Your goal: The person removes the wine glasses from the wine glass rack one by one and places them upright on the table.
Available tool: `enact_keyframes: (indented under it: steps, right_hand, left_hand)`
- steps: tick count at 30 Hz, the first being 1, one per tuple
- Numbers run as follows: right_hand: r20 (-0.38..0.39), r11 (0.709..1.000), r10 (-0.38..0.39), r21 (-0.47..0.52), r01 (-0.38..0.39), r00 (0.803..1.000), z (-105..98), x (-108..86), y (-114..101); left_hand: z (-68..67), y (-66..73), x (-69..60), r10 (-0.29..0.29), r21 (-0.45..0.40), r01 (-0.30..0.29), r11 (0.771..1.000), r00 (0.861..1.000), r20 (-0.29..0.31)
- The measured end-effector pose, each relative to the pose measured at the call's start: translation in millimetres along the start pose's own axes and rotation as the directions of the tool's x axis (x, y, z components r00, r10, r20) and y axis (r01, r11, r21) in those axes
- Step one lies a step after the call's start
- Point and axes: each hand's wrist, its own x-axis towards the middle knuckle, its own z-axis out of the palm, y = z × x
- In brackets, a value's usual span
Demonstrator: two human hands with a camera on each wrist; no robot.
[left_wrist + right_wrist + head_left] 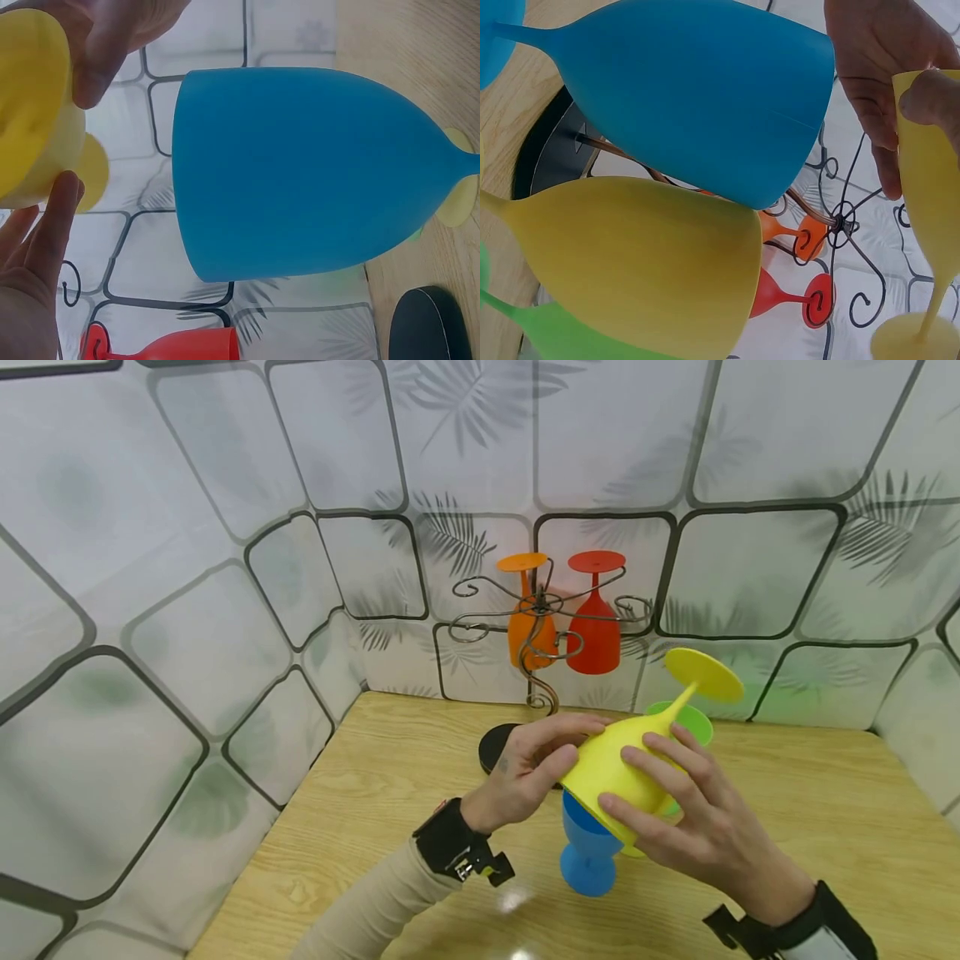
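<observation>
Fingers [567,725] of left hand [521,774] pinch tilted yellow goblet [609,760]; right hand [702,827] grips it, fingers parted; blue goblet [588,867] stands near.

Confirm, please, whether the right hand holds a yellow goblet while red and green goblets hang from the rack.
Not quite: the head view shows an orange goblet, not a green one, hanging beside the red goblet on the rack.

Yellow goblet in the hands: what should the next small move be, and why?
Probably raise the held yellow goblet toward the wire rack: the left hand and right hand hold it tilted, foot upward, while the orange goblet and red goblet hang foot-up there; its left side looks bare.
</observation>
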Motion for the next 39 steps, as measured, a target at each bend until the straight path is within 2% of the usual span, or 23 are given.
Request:
enact_keyframes:
  steps: [7,11,16,23,29,34,37,39]
  right_hand:
    - [-0.02,0.998,0.055,0.017,-0.054,0.998,-2,3.8,-2]
    - [-0.057,0.997,0.075,-0.004,-0.075,0.996,-2,4.9,-1]
    - [-0.121,0.992,0.119,-0.025,-0.123,0.985,-3,7.5,-2]
    - [-0.132,0.976,0.204,-0.05,-0.212,0.97,-6,5.9,-5]
    - [-0.14,0.946,0.296,-0.096,-0.31,0.945,-9,1.6,-6]
    - [-0.108,0.916,0.386,-0.076,-0.395,0.916,-15,-1.1,-8]
    - [-0.099,0.898,0.426,-0.078,-0.433,0.899,-18,-2.9,-9]
    - [-0.095,0.884,0.449,-0.096,-0.457,0.889,-19,-4.7,-9]
  left_hand:
    - [2.9,0.0,1.2,-0.023,0.016,0.023,1.0,1.0,-0.001]
    - [4.4,-0.4,0.7,-0.033,-0.009,0.033,0.999,0.999,0.01]
    - [6.8,-0.5,-0.2,-0.035,-0.066,0.038,0.997,0.998,0.043]
    - [9.1,-1.9,-1.8,-0.031,-0.07,0.036,0.997,0.997,0.076]
    - [11.3,-5.0,-2.9,-0.016,-0.122,0.027,0.992,0.996,0.093]
    - [12.0,-5.7,-3.7,-0.027,-0.149,0.045,0.988,0.992,0.122]
    - [11.8,-4.8,-3.4,-0.042,-0.139,0.062,0.988,0.989,0.142]
    - [11.5,-4.0,-3.0,-0.058,-0.1,0.073,0.992,0.987,0.147]
